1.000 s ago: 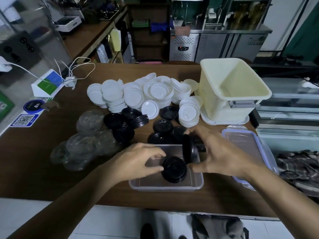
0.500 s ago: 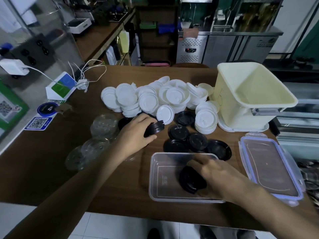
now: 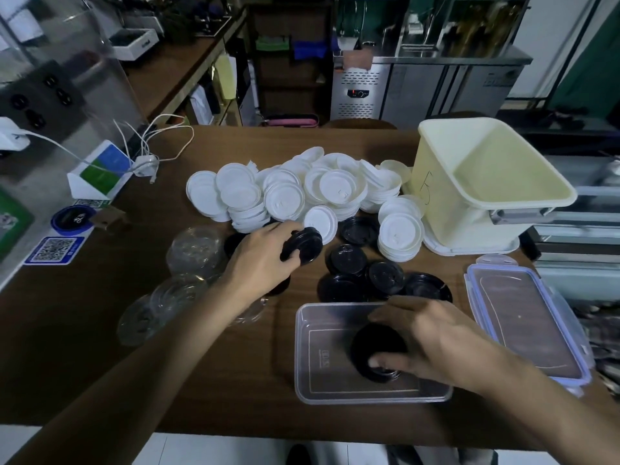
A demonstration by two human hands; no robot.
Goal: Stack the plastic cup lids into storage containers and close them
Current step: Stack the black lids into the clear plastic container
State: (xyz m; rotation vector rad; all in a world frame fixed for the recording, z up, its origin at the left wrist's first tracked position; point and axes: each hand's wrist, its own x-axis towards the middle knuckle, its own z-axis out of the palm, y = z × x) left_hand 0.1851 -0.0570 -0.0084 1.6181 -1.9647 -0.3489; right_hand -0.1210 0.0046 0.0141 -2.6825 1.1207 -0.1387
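Dim room: brown wooden table, steel under-counter fridge behind, wooden side counter left.

Left hand grips a small stack of black lids, tilted, just above the wooden table. Right hand inside the clear container, fingers on a black lid lying on its floor. Loose black lids at 12 o'clock of the container; white lid heap beyond them. Clear lids at 9 o'clock of the left hand. Blue-rimmed container lid flat at 3 o'clock of the container; cream bin at 1 o'clock.
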